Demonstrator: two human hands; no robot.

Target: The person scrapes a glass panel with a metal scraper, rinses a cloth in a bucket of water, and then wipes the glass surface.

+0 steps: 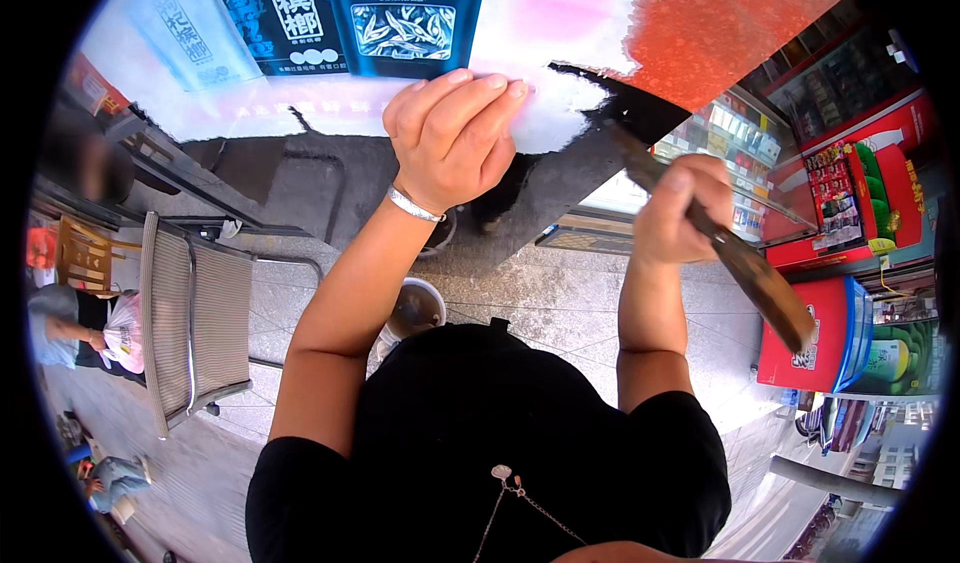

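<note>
A large printed poster (517,112) with a torn lower edge covers the upper part of a dark, glossy panel (315,188). My left hand (454,131), with a silvery bracelet at the wrist, has bent fingers against the poster near that edge. Whether it pinches the sheet is hidden. In my right hand (682,206) is a long, flat, knife-like tool (765,285) with a worn brown end. Its blurred dark end points up and left, close to the panel's bare black part. A rough red patch (712,30) spreads right of the poster.
A white bucket (442,293) of brownish liquid stands on the tiled floor near my body. To the left are a striped mesh chair (199,323) and a person's arm (67,330) with a plastic bag. A glass display case (735,158) and a red box (806,330) stand right.
</note>
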